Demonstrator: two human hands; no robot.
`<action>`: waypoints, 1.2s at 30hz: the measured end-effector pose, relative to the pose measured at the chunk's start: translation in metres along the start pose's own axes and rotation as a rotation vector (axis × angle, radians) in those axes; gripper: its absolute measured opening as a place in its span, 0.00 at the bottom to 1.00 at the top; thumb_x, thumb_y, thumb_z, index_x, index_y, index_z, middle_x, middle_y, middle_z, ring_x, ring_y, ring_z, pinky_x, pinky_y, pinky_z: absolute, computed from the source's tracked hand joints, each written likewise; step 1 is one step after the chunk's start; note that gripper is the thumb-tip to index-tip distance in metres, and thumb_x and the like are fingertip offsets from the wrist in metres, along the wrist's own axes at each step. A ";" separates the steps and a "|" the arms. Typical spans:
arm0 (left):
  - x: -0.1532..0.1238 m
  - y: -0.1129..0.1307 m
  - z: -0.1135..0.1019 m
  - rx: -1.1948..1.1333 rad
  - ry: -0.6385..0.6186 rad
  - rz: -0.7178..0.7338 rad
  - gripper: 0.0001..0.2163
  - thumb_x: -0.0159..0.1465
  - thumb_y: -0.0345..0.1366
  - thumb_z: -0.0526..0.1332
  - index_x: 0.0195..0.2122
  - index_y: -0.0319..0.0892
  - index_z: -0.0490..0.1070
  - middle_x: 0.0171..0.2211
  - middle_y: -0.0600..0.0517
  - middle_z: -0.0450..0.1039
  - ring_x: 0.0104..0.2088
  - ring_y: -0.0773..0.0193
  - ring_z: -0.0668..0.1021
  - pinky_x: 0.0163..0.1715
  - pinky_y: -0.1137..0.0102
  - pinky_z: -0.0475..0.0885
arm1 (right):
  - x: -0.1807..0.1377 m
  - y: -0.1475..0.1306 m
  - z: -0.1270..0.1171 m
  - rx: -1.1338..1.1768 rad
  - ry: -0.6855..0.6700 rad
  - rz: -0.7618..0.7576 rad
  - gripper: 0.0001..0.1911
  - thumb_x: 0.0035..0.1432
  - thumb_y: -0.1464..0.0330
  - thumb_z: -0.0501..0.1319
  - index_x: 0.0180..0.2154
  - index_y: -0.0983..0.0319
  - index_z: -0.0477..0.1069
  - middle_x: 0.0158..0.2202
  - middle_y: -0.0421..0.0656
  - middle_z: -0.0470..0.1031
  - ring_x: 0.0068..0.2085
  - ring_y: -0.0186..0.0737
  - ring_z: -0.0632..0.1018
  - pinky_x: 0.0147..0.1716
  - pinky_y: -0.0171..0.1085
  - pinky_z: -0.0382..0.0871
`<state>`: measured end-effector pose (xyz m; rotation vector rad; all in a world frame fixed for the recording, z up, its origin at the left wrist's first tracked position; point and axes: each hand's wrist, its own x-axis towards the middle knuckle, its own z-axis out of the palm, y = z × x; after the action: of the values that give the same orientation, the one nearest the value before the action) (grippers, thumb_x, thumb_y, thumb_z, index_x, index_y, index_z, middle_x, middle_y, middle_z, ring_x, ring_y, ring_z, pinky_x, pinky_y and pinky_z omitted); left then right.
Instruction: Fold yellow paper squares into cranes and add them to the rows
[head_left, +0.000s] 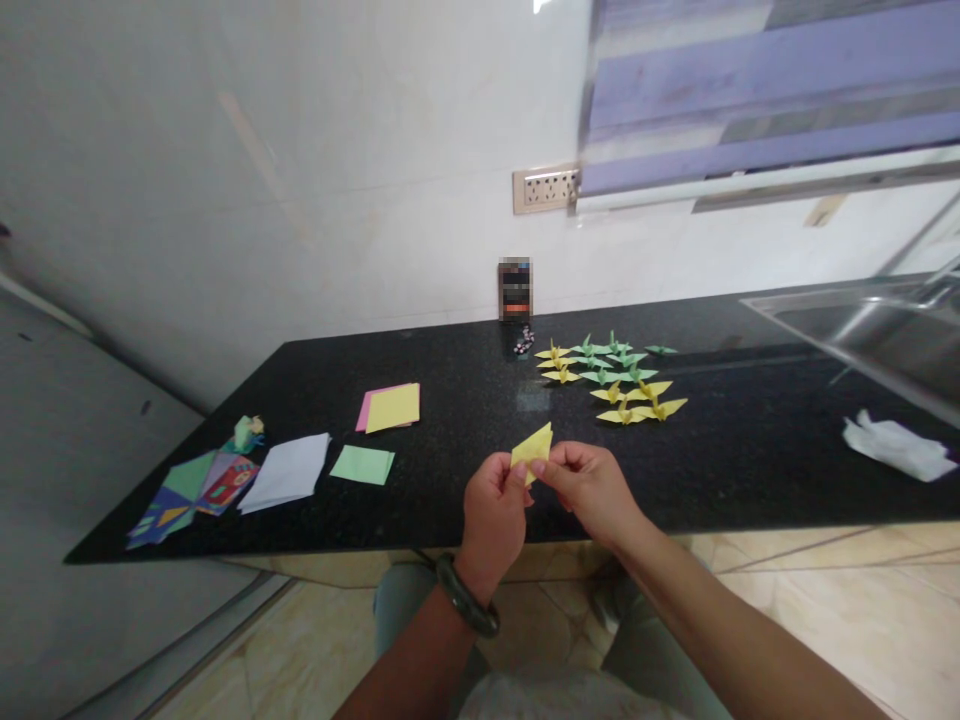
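Observation:
A piece of folded yellow origami paper [535,447] is held up over the front of the black countertop. My left hand [495,505], with a dark bangle on its wrist, pinches the paper's left side. From the right, my right hand [592,487] grips its lower right part between thumb and fingers. The lower end of the paper is partly hidden by the fingers. Beyond my hands and to the right, several yellow paper cranes [621,415] and green paper cranes [600,362] stand in rows.
On the black countertop [450,480], left of my hands, lie yellow and pink sheets [394,408], green sheets [363,465], white paper [286,474] and colourful packaging [176,495]. A blurred upright device [515,290] leans on the wall. Crumpled tissue [898,447] and a sink [877,320] are right.

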<state>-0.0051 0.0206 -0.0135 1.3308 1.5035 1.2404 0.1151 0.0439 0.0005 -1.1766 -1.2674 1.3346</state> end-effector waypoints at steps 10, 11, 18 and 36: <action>-0.001 0.008 -0.004 0.097 -0.100 0.029 0.11 0.60 0.41 0.52 0.23 0.40 0.63 0.18 0.56 0.63 0.21 0.68 0.68 0.22 0.74 0.61 | 0.009 0.003 -0.003 0.130 -0.063 0.017 0.13 0.40 0.62 0.67 0.20 0.65 0.68 0.16 0.35 0.64 0.16 0.24 0.57 0.14 0.29 0.47; -0.001 0.008 -0.004 0.085 -0.110 0.025 0.11 0.59 0.40 0.53 0.23 0.40 0.63 0.18 0.57 0.62 0.20 0.69 0.68 0.22 0.74 0.61 | 0.011 0.004 -0.003 0.139 -0.060 0.025 0.14 0.39 0.62 0.67 0.19 0.65 0.67 0.15 0.35 0.63 0.16 0.24 0.57 0.14 0.29 0.47; 0.018 0.004 -0.011 -0.059 -0.265 -0.040 0.11 0.58 0.41 0.53 0.24 0.40 0.63 0.17 0.57 0.61 0.19 0.70 0.67 0.21 0.74 0.63 | 0.031 0.005 -0.004 0.141 -0.049 0.051 0.25 0.47 0.52 0.60 0.12 0.62 0.58 0.10 0.33 0.54 0.14 0.25 0.53 0.14 0.31 0.42; 0.123 -0.004 0.011 0.064 -0.027 0.184 0.12 0.57 0.40 0.55 0.21 0.39 0.67 0.17 0.57 0.62 0.21 0.70 0.64 0.22 0.74 0.56 | 0.118 -0.006 -0.016 -0.128 -0.110 -0.165 0.15 0.43 0.58 0.65 0.21 0.63 0.68 0.14 0.34 0.60 0.16 0.27 0.60 0.16 0.30 0.52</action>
<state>-0.0161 0.1432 -0.0129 1.5512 1.4384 1.2913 0.1166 0.1636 0.0012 -1.0721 -1.5147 1.2245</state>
